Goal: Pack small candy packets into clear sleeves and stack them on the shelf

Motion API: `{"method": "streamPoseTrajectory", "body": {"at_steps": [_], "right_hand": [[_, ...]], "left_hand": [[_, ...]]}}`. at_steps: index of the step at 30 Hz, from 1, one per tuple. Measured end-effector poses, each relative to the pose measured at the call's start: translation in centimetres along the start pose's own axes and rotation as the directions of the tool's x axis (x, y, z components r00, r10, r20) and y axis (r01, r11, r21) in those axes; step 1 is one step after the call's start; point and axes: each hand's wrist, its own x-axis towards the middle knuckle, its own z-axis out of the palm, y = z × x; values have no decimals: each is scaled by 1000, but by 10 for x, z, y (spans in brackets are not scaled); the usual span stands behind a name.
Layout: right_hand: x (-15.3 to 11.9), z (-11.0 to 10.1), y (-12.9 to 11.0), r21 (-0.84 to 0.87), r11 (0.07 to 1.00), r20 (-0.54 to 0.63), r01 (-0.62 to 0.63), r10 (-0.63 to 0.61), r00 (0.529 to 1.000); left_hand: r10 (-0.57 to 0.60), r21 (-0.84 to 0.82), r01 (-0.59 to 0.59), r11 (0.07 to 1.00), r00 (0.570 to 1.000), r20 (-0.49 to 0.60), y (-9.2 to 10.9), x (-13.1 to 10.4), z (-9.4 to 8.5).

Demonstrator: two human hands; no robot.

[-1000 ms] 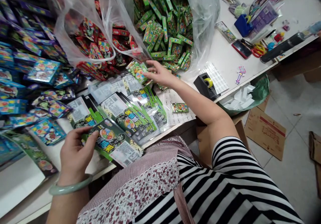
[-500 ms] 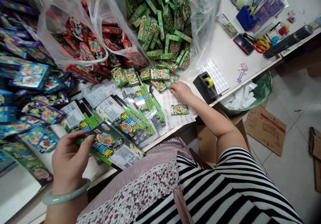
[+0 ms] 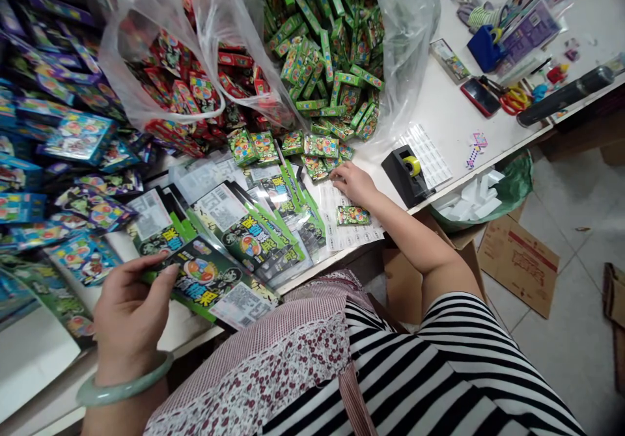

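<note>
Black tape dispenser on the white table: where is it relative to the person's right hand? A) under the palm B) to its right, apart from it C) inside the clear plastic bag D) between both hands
B: the black tape dispenser with the yellow roll stands on the white table to the right of the right hand, with a bare gap between them.

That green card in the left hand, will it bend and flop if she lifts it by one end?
Probably a little. The green card looks thin and flat, so it may sag beyond the left hand, which grips only one end. Its glossy face could be slippery. It likely weighs very little, like the flat ones fanned out on the table.
</note>
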Motion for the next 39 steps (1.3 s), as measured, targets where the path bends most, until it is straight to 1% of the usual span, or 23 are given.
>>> {"method": "streamPoseTrajectory", "body": {"at_steps": [3, 5, 7, 9, 11, 12, 13, 15, 17, 18, 19, 20, 22, 25, 31, 36, 39], "right_hand": [[-2, -1, 4, 150, 988, -27, -31, 35, 999], [-6, -10, 7, 309, 949, -2, -68, 73, 997], [-13, -24, 3, 495, 867, 17, -67, 67, 998], [-22, -39, -14, 656, 755, 10, 5, -15, 1000], [-31, -51, -47, 760, 643, 21, 91, -165, 986], [-34, -54, -68, 790, 601, 43, 124, -256, 966], [-37, -56, -91, 806, 573, 76, 151, -354, 932], [-40, -56, -138, 809, 542, 123, 229, -536, 835], [-37, -50, -180, 763, 564, 180, 316, -654, 735], [-34, -47, -197, 726, 590, 218, 354, -686, 695], [-30, -42, -211, 686, 620, 262, 381, -699, 665], [-26, -37, -222, 650, 649, 307, 396, -700, 644], [-16, -28, -234, 599, 693, 382, 401, -688, 617], [-8, -16, -239, 566, 730, 423, 384, -656, 625], [-4, -1, -239, 560, 739, 407, 376, -640, 652], [-7, 4, -241, 507, 767, 390, 394, -611, 688], [-8, 5, -242, 479, 785, 386, 393, -590, 709]], "left_hand": [[-109, -75, 107, 991, 994, -31, 7, -3, -1], [-111, -96, 106, 990, 993, -51, 8, -4, 0], [-85, -158, 73, 985, 994, -69, 9, -6, 3], [-43, -261, 25, 965, 997, -64, 11, -8, 8], [13, -326, -23, 945, 999, -34, 15, -11, 13], [52, -323, -53, 945, 999, -13, 19, -12, 14], [94, -304, -86, 949, 996, 12, 22, -13, 15], [184, -272, -166, 948, 982, 42, 30, -16, 15], [259, -261, -235, 936, 964, 59, 36, -18, 13], [283, -263, -257, 930, 957, 65, 37, -19, 11], [298, -268, -270, 925, 952, 68, 38, -21, 10], [304, -275, -275, 921, 950, 69, 38, -22, 8], [303, -293, -274, 916, 951, 58, 37, -25, 6], [297, -320, -270, 908, 954, 37, 34, -27, 4], [283, -351, -255, 901, 959, 29, 33, -26, 4], [242, -314, -253, 915, 967, -73, 33, -28, 14], [220, -304, -238, 922, 971, -94, 32, -29, 18]]}}
